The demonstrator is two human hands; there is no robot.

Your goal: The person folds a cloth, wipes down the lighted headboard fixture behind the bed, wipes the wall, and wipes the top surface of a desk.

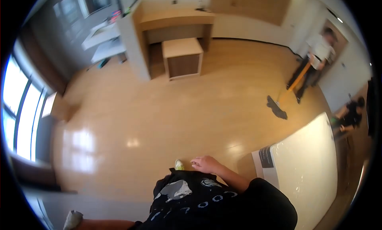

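My right hand (205,164) is in front of my black printed shirt (191,198), its fingers loosely bent and slightly apart with nothing visible in them. The tip of a light shoe (179,165) shows just beside it. At the bottom left my left arm reaches out sideways. A crumpled grey cloth (73,220) is at its end, bunched in my left hand (79,223), whose fingers are mostly hidden by the cloth.
A white mattress (306,158) stands close on my right. Further off, a person (318,56) holds a mop (276,107) on the wooden floor; another person (350,114) is at the far right. A desk (177,19), cabinet (183,58), sink counter (101,35) and box (55,106) are around.
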